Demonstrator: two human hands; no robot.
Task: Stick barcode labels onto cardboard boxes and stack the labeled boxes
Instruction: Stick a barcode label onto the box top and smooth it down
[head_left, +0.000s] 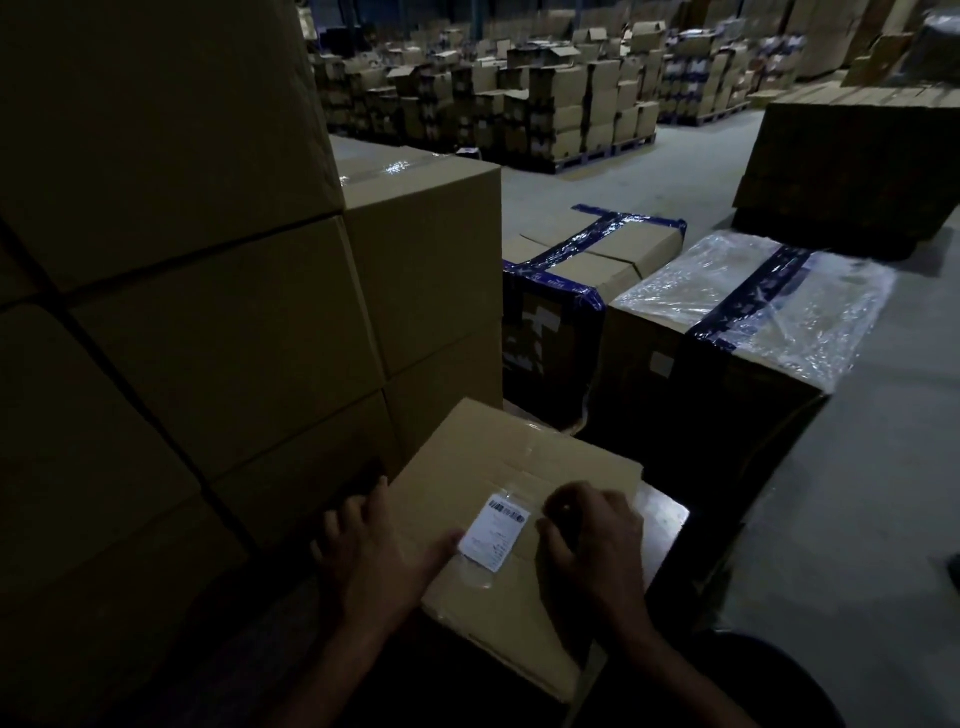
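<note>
Barcode label (494, 532) sits mid-top of box (519, 499), near my edge. Left hand (379, 551) flat, steadying box side; right hand (592, 535) loosely curled beside label, grasping nothing. Dim here, so could easily leave corner unpressed and label peels when stacking.

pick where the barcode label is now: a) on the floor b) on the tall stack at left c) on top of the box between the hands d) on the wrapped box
c: the label lies flat on top of the box, between the left hand and right hand.
</note>
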